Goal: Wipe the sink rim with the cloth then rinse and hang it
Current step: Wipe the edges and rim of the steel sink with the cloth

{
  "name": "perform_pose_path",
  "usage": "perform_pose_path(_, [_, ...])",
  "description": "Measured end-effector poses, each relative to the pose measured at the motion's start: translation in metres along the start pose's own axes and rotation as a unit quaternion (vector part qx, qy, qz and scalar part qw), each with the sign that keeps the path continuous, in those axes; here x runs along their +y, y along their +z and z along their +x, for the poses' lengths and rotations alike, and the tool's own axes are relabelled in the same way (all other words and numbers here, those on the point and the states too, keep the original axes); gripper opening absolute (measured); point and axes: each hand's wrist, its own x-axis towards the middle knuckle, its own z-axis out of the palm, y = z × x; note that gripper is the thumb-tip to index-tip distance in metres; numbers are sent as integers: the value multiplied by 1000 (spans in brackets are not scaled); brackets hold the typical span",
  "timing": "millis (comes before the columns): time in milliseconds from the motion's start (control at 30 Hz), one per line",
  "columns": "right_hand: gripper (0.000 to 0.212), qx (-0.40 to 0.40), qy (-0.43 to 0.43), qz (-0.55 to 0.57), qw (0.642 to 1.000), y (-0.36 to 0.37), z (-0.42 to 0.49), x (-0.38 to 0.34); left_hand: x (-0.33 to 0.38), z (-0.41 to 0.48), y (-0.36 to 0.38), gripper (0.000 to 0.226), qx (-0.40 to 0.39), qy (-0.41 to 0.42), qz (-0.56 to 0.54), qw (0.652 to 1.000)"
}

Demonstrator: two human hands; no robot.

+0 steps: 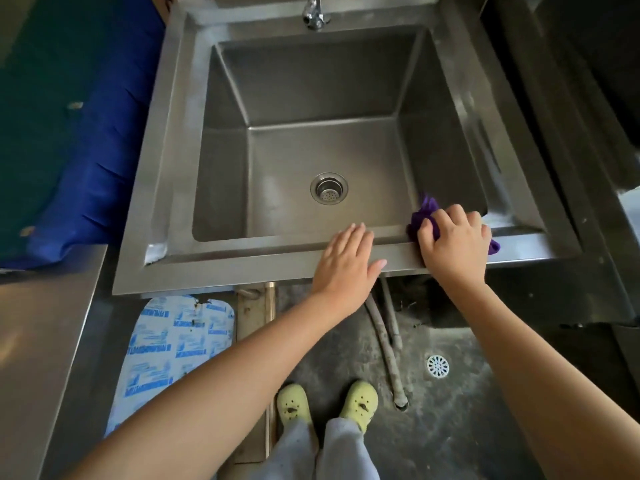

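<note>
A deep steel sink fills the middle of the head view; its rim [221, 268] runs along the near edge. A purple cloth [424, 216] lies bunched on the near rim towards the right corner. My right hand [453, 247] covers it, with the fingers curled over the cloth and pressing it onto the rim. My left hand [346, 265] lies flat on the near rim just left of the right hand, fingers straight, holding nothing. The tap [315, 13] stands at the back rim, with no water running. The basin is dry around the drain strainer [329, 188].
A steel counter [38, 341] lies at the near left and another steel surface [568, 140] at the right. A blue and green sheet [83, 161] hangs left of the sink. Below are a printed bag [173, 344], hoses [388, 348], a floor drain [437, 366] and my feet.
</note>
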Motion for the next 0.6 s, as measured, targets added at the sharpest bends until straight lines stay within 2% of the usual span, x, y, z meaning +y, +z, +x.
perform_pose_path(233, [31,9,46,-12,999,-16,13,48,44,29,13,60,-34,38,8,999])
perform_pose_path(400, [35,-14,79,-39,996,-26,23,83,53,30,21,60,-8,28,19,999])
perform_pose_path(500, [35,-15,123,-43,991,-24,17,66,54,29,23,65,2,27,54,998])
perform_pose_path(600, [31,-13,89,-21,996,-15,8,31,55,30,24,63,25,12,67,997])
